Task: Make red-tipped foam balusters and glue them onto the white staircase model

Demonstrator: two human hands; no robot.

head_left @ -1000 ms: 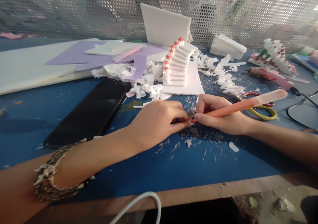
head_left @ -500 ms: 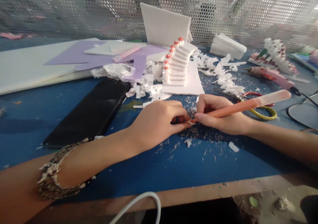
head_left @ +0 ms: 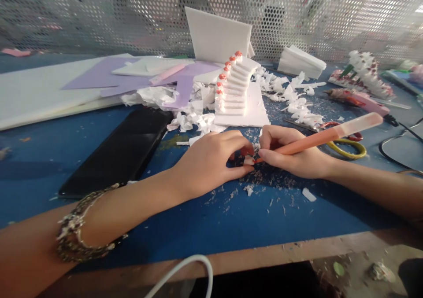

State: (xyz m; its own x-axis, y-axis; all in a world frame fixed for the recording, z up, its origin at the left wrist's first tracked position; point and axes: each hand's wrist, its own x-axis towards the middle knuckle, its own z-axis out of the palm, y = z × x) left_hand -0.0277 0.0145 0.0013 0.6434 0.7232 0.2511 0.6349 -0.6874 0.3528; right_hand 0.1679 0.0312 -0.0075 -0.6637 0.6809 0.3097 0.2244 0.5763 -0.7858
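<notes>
My left hand (head_left: pixel 218 163) has its thumb and fingers curled around a small white piece (head_left: pixel 249 160) with some red on it. The grip looks loose, with a gap between thumb and forefinger. In my right hand (head_left: pixel 291 152) is an orange pen (head_left: pixel 307 143) with a translucent rear end, held in a writing grip. Its thin tip meets the small piece. Just beyond the hands stands a stepped white foam model (head_left: pixel 236 91), with red-topped white bits lined along its left side, on a white foam base (head_left: pixel 257 108).
A black phone (head_left: pixel 119 152) lies left of my left hand. Scissors (head_left: pixel 350 149) with red and yellow handles and a pink glue gun (head_left: pixel 360 101) lie to the right. White scraps (head_left: pixel 297 102), purple sheets (head_left: pixel 99 75) and an upright foam board (head_left: pixel 220 36) are behind.
My left thumb and forefinger have spread apart, showing more of the small white piece between them. My right hand keeps the pen at it, nearly unmoved.
</notes>
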